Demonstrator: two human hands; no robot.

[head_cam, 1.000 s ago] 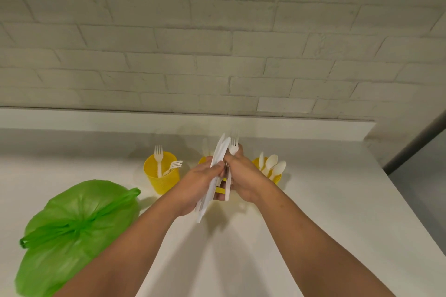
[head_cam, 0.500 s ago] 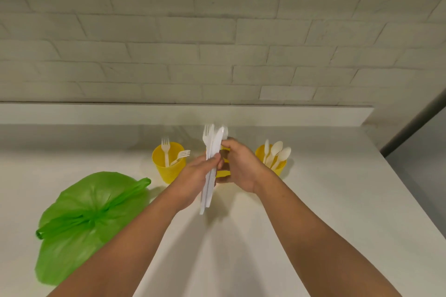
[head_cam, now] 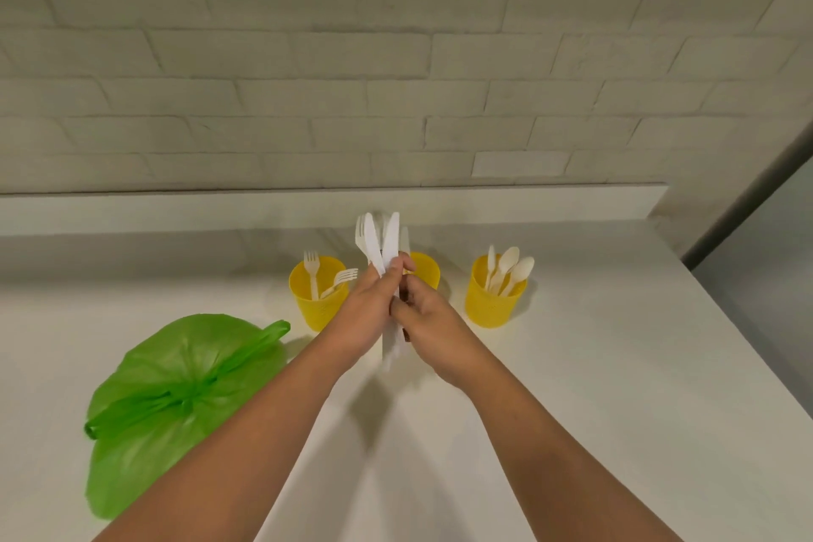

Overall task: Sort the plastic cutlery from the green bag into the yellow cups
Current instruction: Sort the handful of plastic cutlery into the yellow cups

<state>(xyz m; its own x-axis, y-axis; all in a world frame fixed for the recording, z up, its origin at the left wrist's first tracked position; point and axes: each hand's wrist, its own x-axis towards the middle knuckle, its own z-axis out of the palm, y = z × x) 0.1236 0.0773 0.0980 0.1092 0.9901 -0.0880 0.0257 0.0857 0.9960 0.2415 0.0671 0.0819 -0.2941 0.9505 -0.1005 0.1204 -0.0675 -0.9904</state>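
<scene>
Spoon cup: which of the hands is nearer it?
Right. The right hand is just left of the spoon cup, apart from it; the left hand lies farther left, beyond the held cutlery.

Cutlery bundle: white plastic knives and a fork (head_cam: pixel 382 246), held upright, tips fanned above the middle cup.
Left cup: yellow plastic cup (head_cam: pixel 317 299), two white forks inside.
Middle cup: yellow plastic cup (head_cam: pixel 426 268), mostly hidden.
Right cup: yellow plastic cup (head_cam: pixel 495 301), white spoons standing in it.
Bag: crumpled green plastic bag (head_cam: pixel 176 400), knotted, lying left of the cups.
</scene>
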